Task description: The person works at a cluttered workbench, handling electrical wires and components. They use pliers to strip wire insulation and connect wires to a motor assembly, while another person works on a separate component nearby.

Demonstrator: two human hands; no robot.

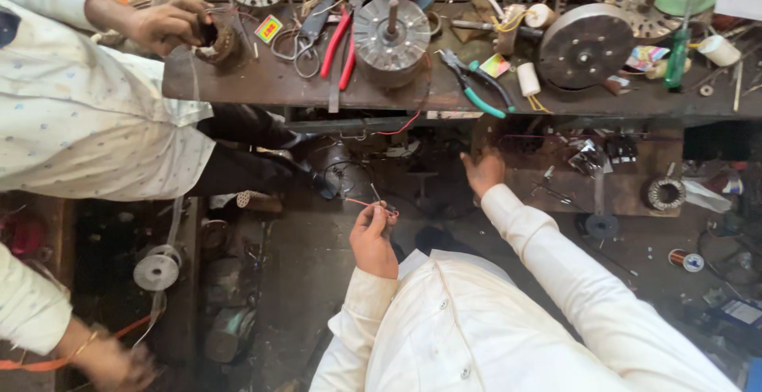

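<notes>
My left hand point(373, 237) is raised in front of my white shirt, its fingertips pinched on a small dark part with a thin red wire point(361, 202) trailing to the left. My right hand point(482, 171) reaches forward under the front edge of the rusty workbench point(262, 82); its fingers are curled and partly hidden in the shadow there, so I cannot see whether it holds anything. On the bench straight ahead stands a round metal motor rotor point(390, 35) with its shaft up.
A co-worker in a patterned shirt stands at left, a hand point(171, 23) on a wound coil, another hand point(111, 364) low at bottom left. The bench carries red-handled pliers point(341, 43), green-handled pliers point(480, 86), scissors, a large steel disc point(586, 43) and tape rolls. A lower shelf point(627, 194) holds parts.
</notes>
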